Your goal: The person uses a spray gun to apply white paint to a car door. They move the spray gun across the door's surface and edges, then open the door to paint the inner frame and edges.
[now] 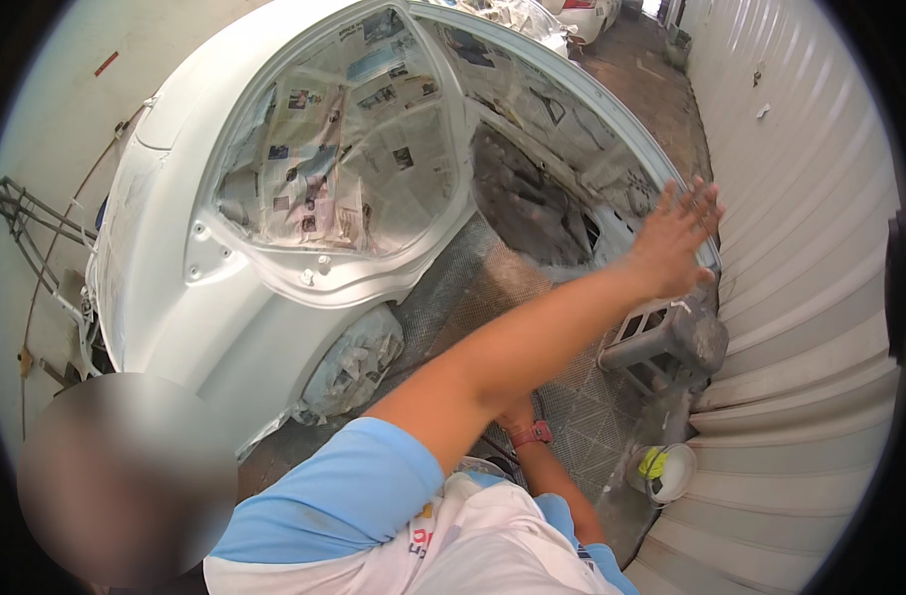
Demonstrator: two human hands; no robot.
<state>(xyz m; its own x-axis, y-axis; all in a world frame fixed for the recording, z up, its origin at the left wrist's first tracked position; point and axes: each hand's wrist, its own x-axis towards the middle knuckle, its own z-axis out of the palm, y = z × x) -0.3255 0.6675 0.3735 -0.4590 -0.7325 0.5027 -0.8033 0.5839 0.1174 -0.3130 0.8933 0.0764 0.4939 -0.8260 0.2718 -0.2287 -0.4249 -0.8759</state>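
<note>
My left arm reaches across to the right, and my left hand (676, 238) is spread with its fingers apart at the outer edge of the open car door (626, 114). Whether the palm touches the metal I cannot tell. Lower down, my right hand (517, 415) is partly covered by my left forearm, with a red watch (539, 433) on its wrist. A thin dark cord or hose (500, 449) runs close to it, and its fingers are hidden. The pale car body (265, 322) has its door openings masked with newspaper (304, 169).
A grey plastic stool (676, 342) stands below the door edge. Near the corrugated wall (800, 297) is a white bucket (679, 472) holding something yellow-green. Plastic wraps the wheel (354, 362). A metal rack (47, 223) stands at the left, and a white car (584, 15) is farther back.
</note>
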